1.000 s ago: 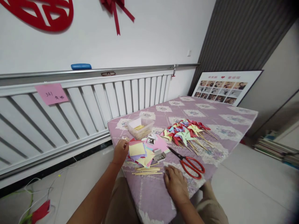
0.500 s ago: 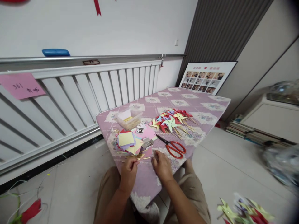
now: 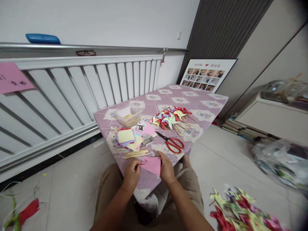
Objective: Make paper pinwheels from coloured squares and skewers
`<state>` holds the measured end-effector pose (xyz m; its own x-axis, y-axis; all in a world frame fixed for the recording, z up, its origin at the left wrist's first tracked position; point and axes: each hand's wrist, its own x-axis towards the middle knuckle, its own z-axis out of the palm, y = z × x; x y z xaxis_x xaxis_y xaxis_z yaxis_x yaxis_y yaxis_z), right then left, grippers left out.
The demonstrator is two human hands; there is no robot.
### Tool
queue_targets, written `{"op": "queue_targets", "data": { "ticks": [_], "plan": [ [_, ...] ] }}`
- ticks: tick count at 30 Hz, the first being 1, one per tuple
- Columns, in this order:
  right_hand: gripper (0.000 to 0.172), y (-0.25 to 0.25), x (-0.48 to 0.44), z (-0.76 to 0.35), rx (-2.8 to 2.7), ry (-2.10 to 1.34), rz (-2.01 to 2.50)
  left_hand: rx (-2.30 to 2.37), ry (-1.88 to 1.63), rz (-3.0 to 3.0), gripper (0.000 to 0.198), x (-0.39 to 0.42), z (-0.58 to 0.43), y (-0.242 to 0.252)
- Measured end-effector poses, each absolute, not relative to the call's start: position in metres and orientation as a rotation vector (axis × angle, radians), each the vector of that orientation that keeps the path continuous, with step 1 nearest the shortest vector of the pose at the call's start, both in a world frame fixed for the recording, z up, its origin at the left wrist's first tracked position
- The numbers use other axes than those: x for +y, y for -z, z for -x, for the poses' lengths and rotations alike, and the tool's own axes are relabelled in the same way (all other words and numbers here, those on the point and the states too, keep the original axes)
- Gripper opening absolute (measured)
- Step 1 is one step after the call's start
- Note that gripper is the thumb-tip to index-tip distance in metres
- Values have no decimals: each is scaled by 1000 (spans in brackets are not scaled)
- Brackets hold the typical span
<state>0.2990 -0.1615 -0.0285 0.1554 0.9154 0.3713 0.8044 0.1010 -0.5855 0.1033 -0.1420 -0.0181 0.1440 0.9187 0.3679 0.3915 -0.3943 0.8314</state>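
Observation:
Both hands hold a pink paper square (image 3: 151, 164) over the near edge of the purple-clothed table (image 3: 207, 106). My left hand (image 3: 131, 175) pinches its left corner, and my right hand (image 3: 166, 170) grips its right side. Just beyond lie several thin wooden sticks (image 3: 134, 154), a stack of coloured paper squares (image 3: 128, 138) and red-handled scissors (image 3: 171, 143). Farther back sit a pile of finished paper pinwheels (image 3: 170, 119) and a clear plastic tub (image 3: 128, 115) with sticks in it.
A white radiator (image 3: 72, 86) runs along the wall to the left. More pinwheels (image 3: 237, 208) lie on the floor at lower right, next to a clear plastic bag (image 3: 281, 160). A photo board (image 3: 207, 75) leans at the back, and books (image 3: 240, 130) are stacked by a low cabinet.
My left hand came back from the paper stack to the near table edge. Both hands now hold a pink paper square. The view has tilted down and to the right.

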Motion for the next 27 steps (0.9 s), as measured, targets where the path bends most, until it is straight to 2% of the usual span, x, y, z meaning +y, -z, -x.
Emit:
{"op": "queue_targets", "data": {
  "ticks": [8,17,27],
  "plan": [
    [59,49,-212,-281,-1518,-164,1698,1243,-1201,-1881,18,-143,-100,18],
    [56,32,-236,-259,-1442,-205,1745,1205,-1188,-1921,19,-145,-101,15],
    [44,7,-240,-238,-1258,-636,1586,1170,-1185,-1953,21,-145,-101,17]
  ]
}}
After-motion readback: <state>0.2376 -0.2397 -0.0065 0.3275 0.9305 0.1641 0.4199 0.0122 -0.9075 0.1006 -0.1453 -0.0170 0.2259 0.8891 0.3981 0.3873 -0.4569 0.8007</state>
